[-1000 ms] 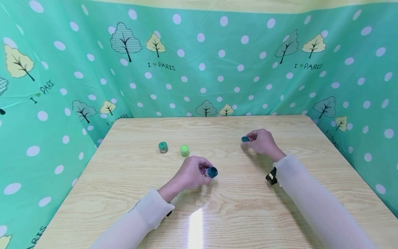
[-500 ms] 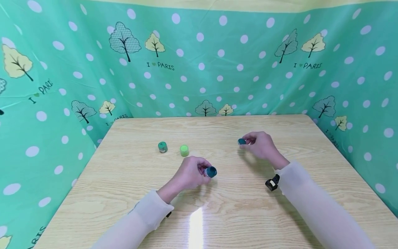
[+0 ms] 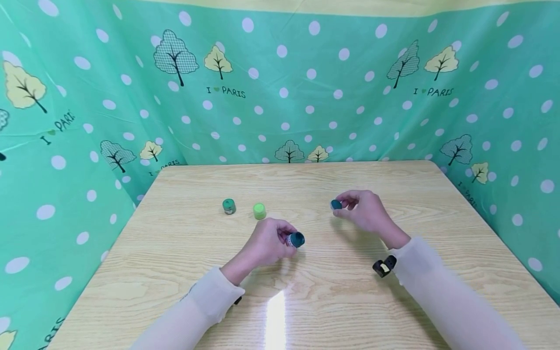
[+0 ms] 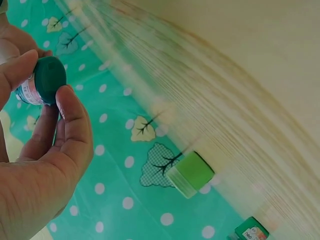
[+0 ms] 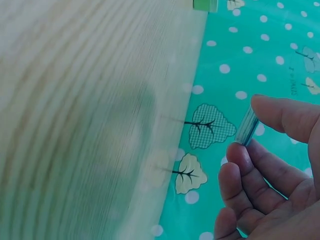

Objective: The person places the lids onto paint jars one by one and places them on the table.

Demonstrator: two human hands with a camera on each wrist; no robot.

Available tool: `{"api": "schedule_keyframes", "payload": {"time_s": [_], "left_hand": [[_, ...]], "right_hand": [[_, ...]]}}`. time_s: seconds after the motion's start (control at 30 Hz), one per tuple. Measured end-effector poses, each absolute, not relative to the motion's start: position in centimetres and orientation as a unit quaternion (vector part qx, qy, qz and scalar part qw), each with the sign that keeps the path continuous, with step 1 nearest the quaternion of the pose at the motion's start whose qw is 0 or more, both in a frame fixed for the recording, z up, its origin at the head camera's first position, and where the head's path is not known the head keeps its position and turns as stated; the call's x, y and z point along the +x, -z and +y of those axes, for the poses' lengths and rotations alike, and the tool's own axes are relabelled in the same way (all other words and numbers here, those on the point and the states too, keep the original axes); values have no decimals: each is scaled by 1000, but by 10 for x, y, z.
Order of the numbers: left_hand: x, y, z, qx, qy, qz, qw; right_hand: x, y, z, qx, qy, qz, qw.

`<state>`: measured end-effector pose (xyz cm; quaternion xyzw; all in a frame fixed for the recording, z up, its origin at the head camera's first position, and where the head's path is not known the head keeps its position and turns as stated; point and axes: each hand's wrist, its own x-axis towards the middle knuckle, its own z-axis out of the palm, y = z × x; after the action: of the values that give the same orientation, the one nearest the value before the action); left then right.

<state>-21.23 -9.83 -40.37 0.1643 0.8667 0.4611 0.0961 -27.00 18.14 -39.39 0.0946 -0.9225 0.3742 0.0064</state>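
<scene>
My left hand [image 3: 272,243] holds a small dark teal paint jar [image 3: 296,239] over the middle of the table, tipped so that its dark round end faces the head camera. In the left wrist view, thumb and fingers pinch this jar, and its printed label shows beside the teal end. Farther right and back, my right hand [image 3: 365,210] pinches a teal lid [image 3: 336,204] between thumb and fingertips. Seen edge-on in the right wrist view, the lid [image 5: 246,126] is a thin disc with a pale ribbed side. Jar and lid are apart.
Two more small jars stand on the wooden table [image 3: 183,233], left of the hands: a bright green one [image 3: 259,211] and a darker green one [image 3: 229,206]. A teal dotted curtain [image 3: 302,87] hangs behind and at both sides. Light glares on the front table surface.
The right hand has brought the lid leftward and nearer to the person, tilting it a little. The left hand and its jar have stayed nearly still.
</scene>
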Motion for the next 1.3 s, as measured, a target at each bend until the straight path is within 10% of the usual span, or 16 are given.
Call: {"api": "schedule_keyframes", "payload": {"time_s": [1.3], "left_hand": [[-214,400,-95,150,-455,874,78]], "right_hand": [[-229,394,153,171,-401,-900,-1]]}}
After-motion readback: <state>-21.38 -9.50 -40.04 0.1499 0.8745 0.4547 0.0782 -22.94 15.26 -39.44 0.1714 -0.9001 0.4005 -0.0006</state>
